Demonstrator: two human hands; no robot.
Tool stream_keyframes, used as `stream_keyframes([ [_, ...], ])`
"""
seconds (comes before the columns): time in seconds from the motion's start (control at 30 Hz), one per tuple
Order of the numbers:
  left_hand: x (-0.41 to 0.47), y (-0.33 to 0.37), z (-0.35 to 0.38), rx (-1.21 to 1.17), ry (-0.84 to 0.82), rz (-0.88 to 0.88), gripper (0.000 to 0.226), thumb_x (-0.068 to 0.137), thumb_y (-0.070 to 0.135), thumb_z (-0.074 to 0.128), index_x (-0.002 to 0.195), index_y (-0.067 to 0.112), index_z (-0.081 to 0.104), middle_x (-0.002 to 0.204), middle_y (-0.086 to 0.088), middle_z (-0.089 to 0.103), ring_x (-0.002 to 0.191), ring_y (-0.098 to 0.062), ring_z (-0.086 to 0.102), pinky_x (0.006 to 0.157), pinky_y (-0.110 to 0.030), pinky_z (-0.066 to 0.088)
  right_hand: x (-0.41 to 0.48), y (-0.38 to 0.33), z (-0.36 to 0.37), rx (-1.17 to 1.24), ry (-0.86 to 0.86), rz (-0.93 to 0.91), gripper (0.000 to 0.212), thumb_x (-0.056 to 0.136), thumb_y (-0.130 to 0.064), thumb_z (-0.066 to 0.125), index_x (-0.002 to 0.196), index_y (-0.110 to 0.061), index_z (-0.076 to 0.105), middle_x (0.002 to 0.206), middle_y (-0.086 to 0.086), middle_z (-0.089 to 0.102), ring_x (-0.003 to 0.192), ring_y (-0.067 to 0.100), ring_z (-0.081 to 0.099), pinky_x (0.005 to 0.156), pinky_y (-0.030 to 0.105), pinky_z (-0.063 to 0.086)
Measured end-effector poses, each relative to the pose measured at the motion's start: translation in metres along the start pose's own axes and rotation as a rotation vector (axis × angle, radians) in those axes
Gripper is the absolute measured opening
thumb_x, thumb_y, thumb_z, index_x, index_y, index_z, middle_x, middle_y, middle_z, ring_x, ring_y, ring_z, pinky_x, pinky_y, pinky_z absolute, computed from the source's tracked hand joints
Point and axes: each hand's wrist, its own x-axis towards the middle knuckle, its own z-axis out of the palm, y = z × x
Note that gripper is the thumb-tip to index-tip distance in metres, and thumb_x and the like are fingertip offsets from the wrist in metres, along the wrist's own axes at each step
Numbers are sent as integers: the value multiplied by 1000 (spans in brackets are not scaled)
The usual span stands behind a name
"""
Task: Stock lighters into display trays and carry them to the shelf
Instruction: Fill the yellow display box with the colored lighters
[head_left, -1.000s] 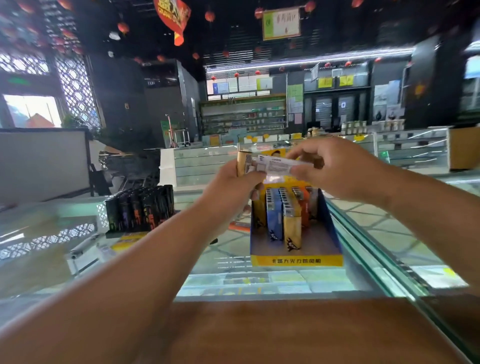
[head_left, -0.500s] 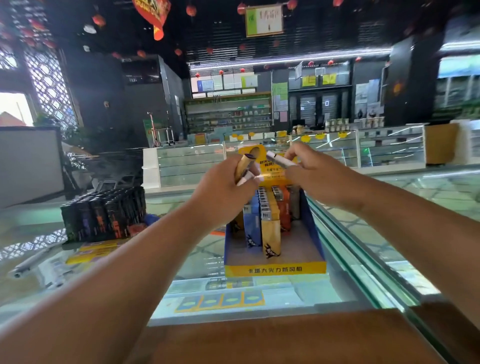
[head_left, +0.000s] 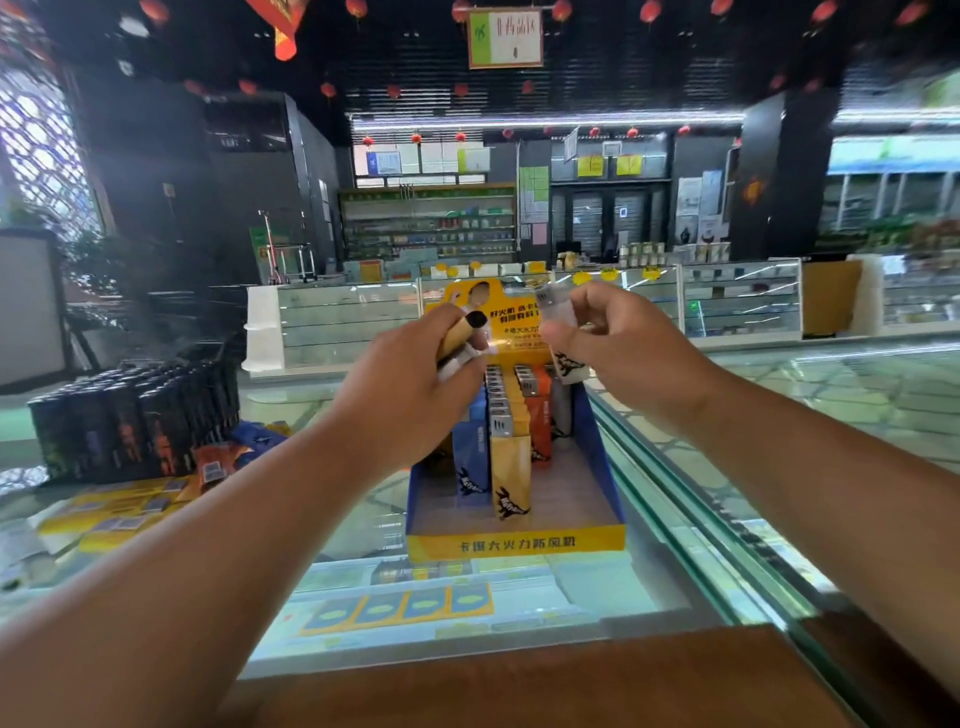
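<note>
Parted, left hand (head_left: 410, 395) grips tan lighter (head_left: 457, 332); right hand (head_left: 623, 353) pinches white lighter (head_left: 558, 317) over tray (head_left: 517, 543); black lighters (head_left: 130, 421) leftward.

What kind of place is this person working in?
Probably a shop, perhaps a tobacco or convenience store: glass display counters, stocked shelves at the back, and a display tray of lighters.
</note>
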Motion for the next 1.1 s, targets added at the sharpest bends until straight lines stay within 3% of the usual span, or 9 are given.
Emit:
stream_keyframes([
  [0.1, -1, 0, 1, 0, 8, 16, 11, 93, 26, 59, 91, 34, 51, 69, 18, 54, 64, 14, 51, 50, -5, 36, 1, 5, 2, 6, 26, -58, 15, 87, -20, 70, 95, -26, 59, 81, -15, 63, 58, -7, 50, 66, 15, 44],
  [0.17, 0, 1, 0, 5, 9, 21, 11, 94, 26, 58, 91, 34, 51, 68, 18, 54, 64, 14, 51, 51, -6, 37, 0, 8, 2, -38, 36, -75, 27, 84, -17, 73, 104, -25, 56, 86, -15, 65, 58, -4, 49, 62, 12, 43],
  [0.27, 0, 0, 0, 9, 10, 13, 10, 94, 27, 58, 92, 34, 51, 69, 18, 53, 63, 12, 52, 50, -7, 36, 0, 13, 0, -128, 32, -112, 38, 81, -17, 76, 111, -27, 54, 87, -10, 66, 63, 8, 55, 63, 18, 46],
  [0.33, -1, 0, 1, 15, 12, 6, 10, 94, 28, 58, 93, 34, 51, 70, 19, 53, 63, 11, 51, 49, -7, 35, 0, 15, -1, -200, 35, -139, 37, 80, -18, 77, 110, -27, 57, 90, -8, 65, 70, 15, 62, 66, 21, 48],
  [0.47, -1, 0, 1, 2, 20, 5, 10, 94, 26, 59, 93, 33, 52, 70, 17, 55, 62, 13, 51, 49, -6, 36, 1, 16, 0, -337, 35, -170, 29, 78, -22, 78, 101, -29, 62, 87, -13, 60, 76, 13, 60, 65, 15, 44],
  [0.73, -3, 0, 0, 11, 23, -12, 6, 94, 29, 58, 94, 31, 52, 73, 15, 55, 62, 0, 52, 52, -7, 37, 3, 24, -2, -442, -45, -141, 24, 76, -19, 81, 97, -24, 69, 89, -14, 60, 68, -20, 48, 57, 0, 34],
  [0.9, -3, 2, -3, -21, 5, -27, 22, 96, 28, 57, 81, 40, 45, 71, 15, 55, 63, 13, 51, 52, -4, 37, 4, 27, -2, -494, -55, -159, 21, 77, -21, 80, 92, -24, 66, 89, -11, 61, 71, -16, 48, 60, 1, 34],
  [1.1, -4, 8, -9, -165, 49, -52, 5, 98, 33, 53, 93, 36, 52, 76, 15, 60, 61, 8, 53, 49, -10, 40, 3, 19, -4, -532, -59, -146, 14, 85, -23, 65, 98, -29, 65, 107, -8, 55, 84, -11, 47, 66, 5, 33],
])
